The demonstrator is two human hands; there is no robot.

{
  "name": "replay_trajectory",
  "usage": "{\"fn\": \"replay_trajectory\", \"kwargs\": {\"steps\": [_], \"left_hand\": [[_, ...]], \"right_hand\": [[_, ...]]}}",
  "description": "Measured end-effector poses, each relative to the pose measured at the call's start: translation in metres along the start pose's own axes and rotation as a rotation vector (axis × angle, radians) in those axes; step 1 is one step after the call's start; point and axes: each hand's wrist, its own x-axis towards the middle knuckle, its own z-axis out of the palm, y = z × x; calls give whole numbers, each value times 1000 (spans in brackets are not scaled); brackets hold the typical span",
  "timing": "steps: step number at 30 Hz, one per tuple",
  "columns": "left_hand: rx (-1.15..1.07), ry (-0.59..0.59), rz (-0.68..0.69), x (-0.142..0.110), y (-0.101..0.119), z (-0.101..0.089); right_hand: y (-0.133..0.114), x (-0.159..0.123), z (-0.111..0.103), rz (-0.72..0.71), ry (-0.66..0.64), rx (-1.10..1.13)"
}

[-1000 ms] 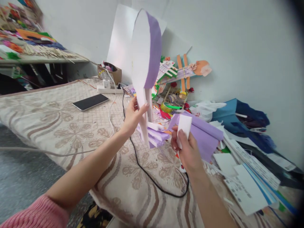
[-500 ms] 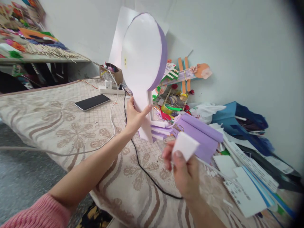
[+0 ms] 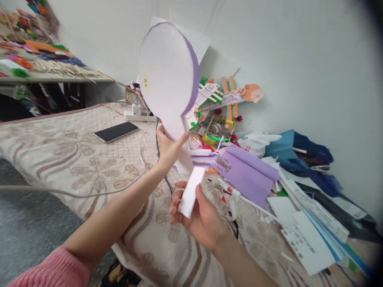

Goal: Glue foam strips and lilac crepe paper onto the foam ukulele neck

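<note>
My left hand (image 3: 170, 148) is wrapped round the narrow neck of a white foam-board shape (image 3: 167, 71), which stands upright with a round top and a purple paper edge. Below it, to the right, my right hand (image 3: 200, 215) pinches a small white rectangular foam-board piece (image 3: 190, 193) between thumb and fingers, apart from the larger shape. Purple-and-white strips (image 3: 205, 160) jut out by the foot of the shape. Scissors (image 3: 223, 164) lie beside them, against a sheet of purple paper (image 3: 243, 173). A white glue gun (image 3: 231, 205) rests on the cloth beyond my right hand.
On the patterned tablecloth (image 3: 98, 167), a black phone (image 3: 116, 132) lies left of a white power strip (image 3: 139, 116). A pale cable (image 3: 89, 194) crosses the cloth. White boards (image 3: 314, 243) and a blue bag (image 3: 296, 145) crowd the right side, with craft pieces against the wall.
My right hand has moved left with the white piece, now turned lengthwise and nearer the shape's foot. The large shape has shifted slightly left. The glue gun has come into view.
</note>
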Motion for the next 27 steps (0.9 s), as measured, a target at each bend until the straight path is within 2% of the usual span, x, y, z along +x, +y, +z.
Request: {"fn": "replay_trajectory", "kwargs": {"steps": [3, 7, 14, 21, 27], "left_hand": [[-30, 31, -51, 0, 3, 1], [-25, 37, -36, 0, 7, 1], [-25, 28, -27, -1, 10, 0], [-30, 33, 8, -2, 11, 0], [-13, 27, 9, -4, 13, -1]], "right_hand": [[-2, 3, -3, -24, -28, -101], [-5, 12, -3, -58, -19, -165], [-10, 34, 4, -32, 14, -65], [-6, 37, 10, -41, 6, 47], [-4, 41, 6, -72, 0, 19]]}}
